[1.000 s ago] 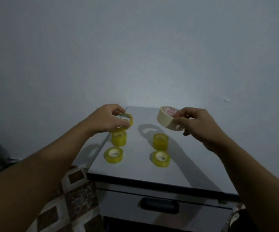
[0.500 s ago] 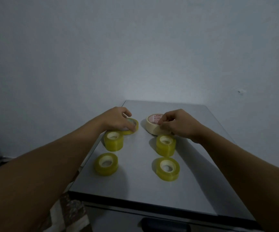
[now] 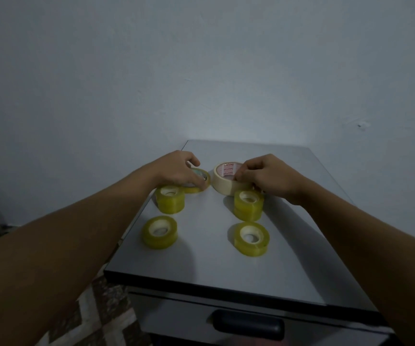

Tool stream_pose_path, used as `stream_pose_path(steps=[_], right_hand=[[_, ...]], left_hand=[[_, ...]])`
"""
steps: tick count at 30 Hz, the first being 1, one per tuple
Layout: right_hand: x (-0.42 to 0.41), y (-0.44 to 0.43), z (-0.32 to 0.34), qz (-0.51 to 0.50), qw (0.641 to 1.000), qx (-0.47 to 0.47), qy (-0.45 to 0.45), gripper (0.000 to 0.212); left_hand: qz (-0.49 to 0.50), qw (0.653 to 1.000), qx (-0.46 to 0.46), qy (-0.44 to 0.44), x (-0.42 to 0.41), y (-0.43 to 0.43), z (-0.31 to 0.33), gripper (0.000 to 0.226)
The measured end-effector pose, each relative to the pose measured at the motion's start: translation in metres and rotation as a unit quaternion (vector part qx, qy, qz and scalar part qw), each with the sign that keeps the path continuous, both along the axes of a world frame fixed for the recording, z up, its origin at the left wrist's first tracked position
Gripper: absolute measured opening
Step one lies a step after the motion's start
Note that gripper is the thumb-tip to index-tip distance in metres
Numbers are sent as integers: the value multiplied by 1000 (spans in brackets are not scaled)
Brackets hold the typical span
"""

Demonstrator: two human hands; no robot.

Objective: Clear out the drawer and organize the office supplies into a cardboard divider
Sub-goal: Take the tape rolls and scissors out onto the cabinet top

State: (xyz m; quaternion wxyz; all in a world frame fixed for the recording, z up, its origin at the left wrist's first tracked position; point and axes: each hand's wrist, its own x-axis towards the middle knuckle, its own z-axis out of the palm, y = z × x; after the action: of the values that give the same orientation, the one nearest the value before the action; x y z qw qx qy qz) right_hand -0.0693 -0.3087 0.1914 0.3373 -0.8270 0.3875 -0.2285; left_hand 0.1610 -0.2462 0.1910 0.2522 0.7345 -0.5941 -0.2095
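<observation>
Both wide rolls lie flat near the far edge of the grey cabinet top (image 3: pixel 201 265), core holes pointing up. The left hand (image 3: pixel 176 171) curls its fingers over the thin yellow tape roll (image 3: pixel 199 182); the right hand (image 3: pixel 268 174) pinches the near rim of the cream masking tape roll (image 3: pixel 223 178), whose core carries red lettering too blurred to read. A second ago both rolls were held tilted above the top; half a second ago they were already down. Four small yellow tape rolls sit closer: far left (image 3: pixel 170 201), near left (image 3: pixel 159 232), far right (image 3: pixel 248 204), near right (image 3: pixel 251 238). The drawer (image 3: pixel 176 318) below is shut
</observation>
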Motion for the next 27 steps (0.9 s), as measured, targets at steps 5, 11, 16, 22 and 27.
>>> stream_pose_path(steps=[5, 11, 16, 22, 27], right_hand=[[-7, 2, 4, -28, 997, -66, -38, 16], [-32, 30, 27, -69, 986, -106, -106, 16], [-61, 77, 42, -78, 982, -112, -134, 15], [-94, 141, 32, -92, 979, -108, -143, 15], [-115, 187, 6, -97, 980, -82, -153, 14]], left_hand=[[25, 998, -48, -7, 2, 13, 6, 66], [41, 992, -118, 17, -6, 56, 24, 48], [41, 982, -183, 35, -29, 114, 41, 35], [44, 972, -227, 43, -61, 181, 43, 31], [29, 971, -217, 97, -90, 225, 14, 28]])
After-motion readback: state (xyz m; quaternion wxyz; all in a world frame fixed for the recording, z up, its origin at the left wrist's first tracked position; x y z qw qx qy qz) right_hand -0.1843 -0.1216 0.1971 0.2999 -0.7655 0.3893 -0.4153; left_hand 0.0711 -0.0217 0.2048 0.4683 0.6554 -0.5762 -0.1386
